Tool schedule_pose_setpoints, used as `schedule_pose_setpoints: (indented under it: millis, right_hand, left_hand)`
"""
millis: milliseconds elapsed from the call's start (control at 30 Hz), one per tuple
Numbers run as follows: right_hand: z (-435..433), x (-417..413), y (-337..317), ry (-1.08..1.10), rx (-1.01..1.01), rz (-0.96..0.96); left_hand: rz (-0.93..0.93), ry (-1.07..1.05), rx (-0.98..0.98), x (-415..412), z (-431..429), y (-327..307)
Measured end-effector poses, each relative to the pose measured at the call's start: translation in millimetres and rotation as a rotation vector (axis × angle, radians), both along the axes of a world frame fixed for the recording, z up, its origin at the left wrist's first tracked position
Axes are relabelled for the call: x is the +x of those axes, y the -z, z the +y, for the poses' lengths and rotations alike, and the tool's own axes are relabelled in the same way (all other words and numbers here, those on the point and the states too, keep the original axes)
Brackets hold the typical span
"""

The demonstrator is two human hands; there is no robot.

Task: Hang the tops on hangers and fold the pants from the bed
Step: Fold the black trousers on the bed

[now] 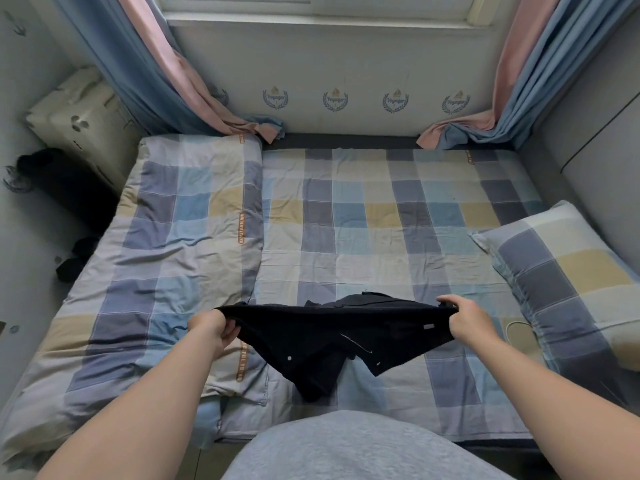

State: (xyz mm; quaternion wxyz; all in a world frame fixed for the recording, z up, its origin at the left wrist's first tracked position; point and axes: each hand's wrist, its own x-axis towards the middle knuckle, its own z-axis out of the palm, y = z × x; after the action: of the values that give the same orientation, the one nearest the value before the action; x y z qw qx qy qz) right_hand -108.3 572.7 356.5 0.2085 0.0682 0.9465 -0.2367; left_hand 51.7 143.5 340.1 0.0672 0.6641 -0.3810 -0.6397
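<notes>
Holds black pants [329,344] low in the centre of the frame, lifted just clear of the checked bed [381,220]. Pinches one end of the waistband with the left hand [213,329], fingers curled round the cloth. Grips the other end with the right hand [467,323], fingers folded over the top edge. Clamps fully onto fabric on both sides, with no slack in either hold.

Stretches the waistband into a near-straight line from left of centre to right of centre, so sets the gripped edge running side to side across the frame. Shows the open fly, the zip and a metal button below that line, facing the camera. Lets the rest drop toward the bottom centre, bunched and twisted to a point. Spills a further fold over the far side, just above the waistband. Cannot tell how the two legs lie inside that bunch.

Looks like the folding of this pair only just begun. Turns on one relation: hangs the long axis of the legs at right angles to the held waistband, down and toward the bottom edge, not out along the sheet. Probably calls for swinging that length up the frame onto the sheet between the folded duvet [166,244] at left and the pillow [568,271] at right. Places the fly about midway between the hands, so favours neither. Risks the legs landing crossed.
</notes>
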Motion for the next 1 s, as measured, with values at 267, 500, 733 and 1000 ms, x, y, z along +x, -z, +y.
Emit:
schedule_pose_setpoints:
  millis: [267, 500, 733, 1000]
  right_hand:
    - [1.3, 1.0, -8.0, -0.027, -0.153, -0.011]
    - [-2.2, -2.6, -19.4, -0.071, 0.112, -0.025]
    - [-22.4, -8.2, -19.7, 0.479, -0.398, -0.200]
    - [-17.2, -6.4, -27.1, 0.556, -0.951, -0.363]
  left_hand:
    - [0.040, 0.247, -0.062, -0.8, -8.6, -8.6]
    - [-0.145, 0.604, -0.597, -1.9, -20.0, -11.2]
    - [0.020, 0.358, -0.238, -20.0, -11.3, -25.0]
    - [0.198, 0.390, -0.193, -10.4, -6.1, -26.7]
